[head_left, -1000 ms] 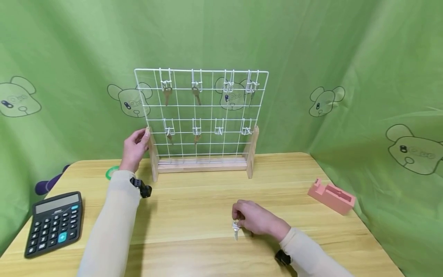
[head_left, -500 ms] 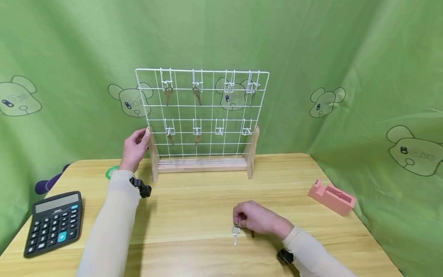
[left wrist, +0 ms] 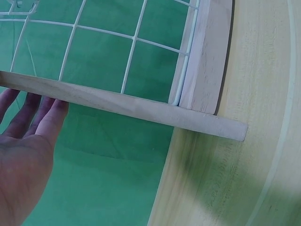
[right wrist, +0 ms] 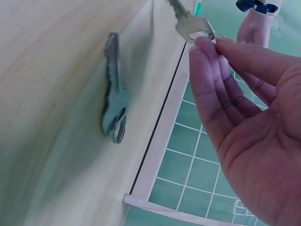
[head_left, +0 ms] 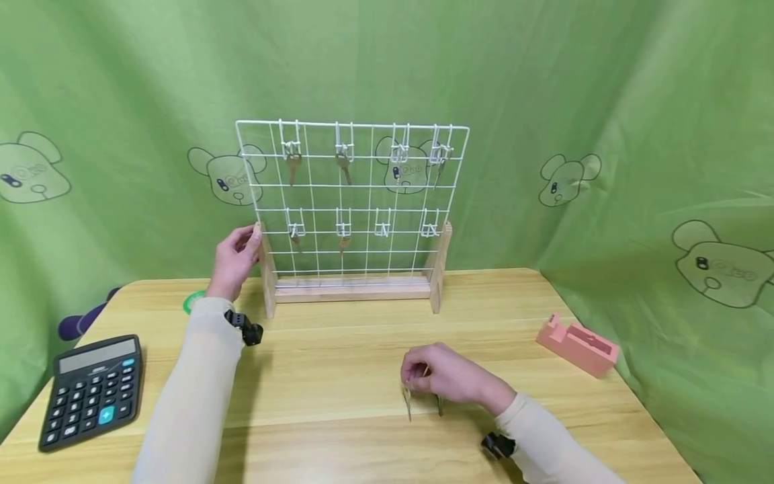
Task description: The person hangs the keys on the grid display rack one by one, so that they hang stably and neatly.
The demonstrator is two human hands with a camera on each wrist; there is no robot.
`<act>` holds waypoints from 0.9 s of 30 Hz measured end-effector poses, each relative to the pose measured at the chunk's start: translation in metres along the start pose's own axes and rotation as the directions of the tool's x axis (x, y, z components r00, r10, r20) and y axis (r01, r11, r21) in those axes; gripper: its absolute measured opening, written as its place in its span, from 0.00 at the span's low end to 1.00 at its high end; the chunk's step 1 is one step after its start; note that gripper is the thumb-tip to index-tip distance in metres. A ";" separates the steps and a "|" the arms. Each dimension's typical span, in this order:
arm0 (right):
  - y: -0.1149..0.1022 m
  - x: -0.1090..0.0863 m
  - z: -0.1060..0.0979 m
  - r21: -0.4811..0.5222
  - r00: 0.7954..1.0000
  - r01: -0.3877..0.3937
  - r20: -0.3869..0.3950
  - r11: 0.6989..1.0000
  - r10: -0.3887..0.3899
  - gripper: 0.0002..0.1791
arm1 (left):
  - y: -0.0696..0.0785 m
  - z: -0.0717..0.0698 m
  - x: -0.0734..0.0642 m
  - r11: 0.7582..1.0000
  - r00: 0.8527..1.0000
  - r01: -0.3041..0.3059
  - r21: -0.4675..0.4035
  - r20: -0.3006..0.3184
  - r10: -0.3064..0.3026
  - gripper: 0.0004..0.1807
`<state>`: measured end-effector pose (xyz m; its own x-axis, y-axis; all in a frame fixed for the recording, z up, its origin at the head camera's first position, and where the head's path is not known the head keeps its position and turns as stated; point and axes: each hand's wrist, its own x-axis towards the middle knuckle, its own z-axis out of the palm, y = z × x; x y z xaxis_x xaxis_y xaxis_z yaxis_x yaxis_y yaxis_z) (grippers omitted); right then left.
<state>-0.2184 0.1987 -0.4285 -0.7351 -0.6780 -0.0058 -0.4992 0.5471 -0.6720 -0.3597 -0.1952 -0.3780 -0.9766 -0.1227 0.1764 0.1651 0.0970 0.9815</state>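
My right hand (head_left: 444, 376) is low over the table and pinches a silver key (right wrist: 190, 26) by its small ring between thumb and fingertips. The key points down in the head view. A second key (right wrist: 115, 101) with a ring lies on the table just beneath this hand. At the back stands a white wire grid rack (head_left: 353, 294) with wooden uprights. My left hand (head_left: 234, 261) holds the rack's left upright (left wrist: 117, 101) near its top, fingers behind the wood. Keys (head_left: 293, 168) hang from the upper hooks and the two left lower hooks; the two right lower hooks (head_left: 430, 230) hold none.
A black calculator (head_left: 92, 390) lies at the table's left. Behind the left forearm is a green ring (head_left: 192, 300), partly covered. A pink tape dispenser (head_left: 578, 346) sits near the right edge. Green curtain (head_left: 502, 81) surrounds the table (head_left: 326, 376).
The key in my right hand has turned from flat-on to edge-on in the head view, and the hand has risen slightly. My left hand stays on the upright.
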 end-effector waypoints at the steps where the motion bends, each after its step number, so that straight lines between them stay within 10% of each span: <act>1: -0.001 0.000 0.000 0.004 1.000 0.004 -0.006 1.000 -0.004 0.06 | 0.000 0.000 0.000 1.000 1.000 0.000 -0.001 -0.002 0.000 0.29; 27: -0.017 0.009 -0.023 0.016 0.992 0.019 -0.128 1.000 -0.017 0.06 | -0.001 0.000 0.000 0.999 1.000 0.017 -0.028 -0.017 -0.018 0.30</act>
<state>-0.2269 0.1949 -0.4004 -0.7794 -0.6184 0.1004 -0.5057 0.5264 -0.6835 -0.3597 -0.1949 -0.3787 -0.9770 -0.1410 0.1602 0.1519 0.0674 0.9861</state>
